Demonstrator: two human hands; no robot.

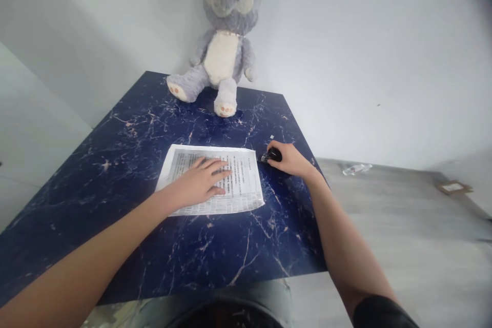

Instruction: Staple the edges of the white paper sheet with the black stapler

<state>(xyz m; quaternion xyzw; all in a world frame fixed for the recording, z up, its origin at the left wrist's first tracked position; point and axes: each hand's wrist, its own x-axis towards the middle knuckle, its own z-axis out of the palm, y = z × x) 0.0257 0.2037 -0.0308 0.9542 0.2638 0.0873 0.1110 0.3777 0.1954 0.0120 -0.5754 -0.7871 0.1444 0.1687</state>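
Printed sheets of paper [246,184] lie on the dark blue marbled table, apparently in a small stack. My left hand [202,182] rests flat on them, palm down with the fingers spread. To the right of the sheets, my right hand [288,158] is closed around a small black stapler [274,154]. Its metal front end points left, close to the right edge of the paper. The palm and fingers hide part of the stapler, and I cannot tell whether it touches the paper.
A large grey plush toy [223,56] sits at the back of the table [126,174], against the wall. A tiny pale piece [272,137] lies beyond my right hand. On the floor to the right are a clear plastic wrapper [357,169] and a brown cardboard piece [453,187].
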